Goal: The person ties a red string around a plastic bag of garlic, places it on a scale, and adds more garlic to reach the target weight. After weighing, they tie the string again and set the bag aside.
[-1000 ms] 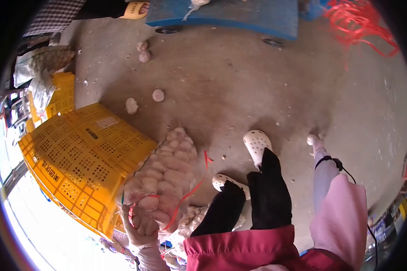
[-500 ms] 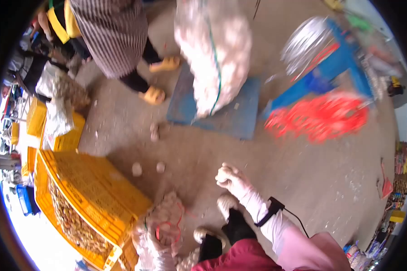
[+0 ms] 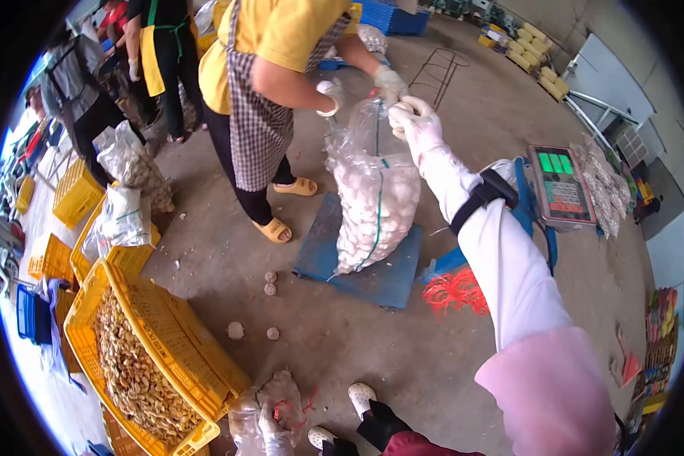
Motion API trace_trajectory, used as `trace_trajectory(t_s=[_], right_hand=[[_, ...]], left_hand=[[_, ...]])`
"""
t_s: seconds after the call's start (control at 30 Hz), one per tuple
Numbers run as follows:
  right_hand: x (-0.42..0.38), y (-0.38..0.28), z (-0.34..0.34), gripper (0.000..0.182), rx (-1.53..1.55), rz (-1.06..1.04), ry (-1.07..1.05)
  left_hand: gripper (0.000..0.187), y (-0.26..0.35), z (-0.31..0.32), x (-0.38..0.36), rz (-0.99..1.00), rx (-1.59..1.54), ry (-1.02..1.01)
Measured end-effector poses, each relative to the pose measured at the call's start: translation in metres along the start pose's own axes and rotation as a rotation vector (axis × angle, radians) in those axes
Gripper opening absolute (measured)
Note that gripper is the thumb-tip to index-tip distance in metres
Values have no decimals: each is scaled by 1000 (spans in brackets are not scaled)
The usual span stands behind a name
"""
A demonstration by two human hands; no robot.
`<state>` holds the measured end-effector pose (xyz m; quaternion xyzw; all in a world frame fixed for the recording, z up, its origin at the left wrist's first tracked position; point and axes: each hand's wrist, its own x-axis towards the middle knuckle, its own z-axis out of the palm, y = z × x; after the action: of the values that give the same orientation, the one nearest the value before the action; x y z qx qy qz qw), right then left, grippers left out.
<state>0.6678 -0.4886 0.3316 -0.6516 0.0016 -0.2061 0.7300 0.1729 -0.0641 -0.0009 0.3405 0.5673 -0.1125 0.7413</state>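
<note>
My right hand, in a pale glove, is stretched far forward with its fingers curled closed. It overlaps the top of a tall clear plastic bag full of white garlic bulbs, beside a co-worker's gloved hand. Whatever my right fingers hold is hidden. The tall bag, with a green line down it, stands on a blue platform scale. Low in the view, my left hand, also gloved, is closed on the gathered plastic of another clear bag, with red string beside it.
A yellow crate of brown-tan pieces tilts at the left. A co-worker in a checked apron stands behind the scale. The scale's display and red strings are at the right. A few loose bulbs lie on the floor.
My right hand has gone up and forward from near my feet to the tall bag's top. The view has tilted up, showing the co-worker's hands and the display. My left hand stays at its bag.
</note>
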Motion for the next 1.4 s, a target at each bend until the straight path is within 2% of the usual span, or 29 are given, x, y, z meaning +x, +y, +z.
trace_trajectory(t_s=[0.03,0.07,0.13,0.2,0.23,0.3,0.33,0.37,0.4,0.47,0.5,0.53,0.6,0.67,0.73,0.8,0.87,0.93,1.0,1.03,1.07,1.13,1.17,1.2,1.27,1.33,1.37,1.4], right_hand=[[9,13,-10,42,3,11,-13],[17,23,-24,47,19,189,-28],[10,34,-20,51,32,381,-48],[-23,15,0,47,-66,228,183],[-33,9,4,47,-70,234,174],[-51,-6,7,20,149,107,166],[-66,-17,13,20,146,126,151],[-85,-25,25,14,155,121,167],[-108,-23,35,11,167,122,183],[-151,-5,38,15,112,173,-278],[-174,16,45,15,151,325,-380],[-201,45,51,15,186,480,-483],[-265,92,61,15,218,823,-485],[-333,139,77,14,160,1051,-506],[-388,145,113,13,32,1241,-461],[-430,165,142,13,40,1336,-479],[-456,184,174,15,140,1367,-664],[-465,184,201,19,-85,1271,-637],[-481,243,196,51,-346,1206,-593],[-482,265,192,47,-361,1236,-588],[-486,315,179,33,-426,1261,-669],[-501,386,157,18,-359,1164,-654],[-512,432,141,22,-400,1107,-658],[-523,482,124,26,-488,1003,-669],[-560,578,78,36,-719,772,-691],[-582,587,80,39,-807,888,-578],[-597,632,67,42,-586,936,-486],[-604,646,59,44,-482,959,-426]], left_hand=[[26,-1,-1,2,-11,-5,-30],[26,-1,-3,4,-22,-10,-60],[22,2,-1,0,-52,-59,-14],[18,0,1,11,84,-35,95],[17,-2,0,13,65,-49,104],[17,-3,5,13,65,-61,113],[17,-2,8,9,69,-67,123],[16,9,15,-9,11,-124,-13],[14,7,5,-4,-19,-104,-24],[11,-8,-7,21,142,-81,61],[11,10,14,-10,109,-82,104],[11,8,14,-8,106,-100,131],[10,1,2,2,27,-225,-90],[10,9,12,-10,74,-202,-10],[12,5,11,-7,91,-220,4],[18,13,5,-15,-2,-237,-131],[21,14,-3,-11,-36,-205,-95],[23,2,-1,-6,-89,-150,-100],[25,-8,1,11,60,-114,58],[23,-6,3,8,72,-114,103],[23,-5,2,5,60,-114,107],[13,2,0,0,96,-103,26],[18,21,10,-21,67,-229,21],[16,-4,-2,-1,309,-3,-20],[10,-14,-4,5,384,-33,-16],[8,18,5,-13,-38,-72,65],[8,12,2,-12,-64,-61,69],[7,6,-2,-9,54,89,14]])
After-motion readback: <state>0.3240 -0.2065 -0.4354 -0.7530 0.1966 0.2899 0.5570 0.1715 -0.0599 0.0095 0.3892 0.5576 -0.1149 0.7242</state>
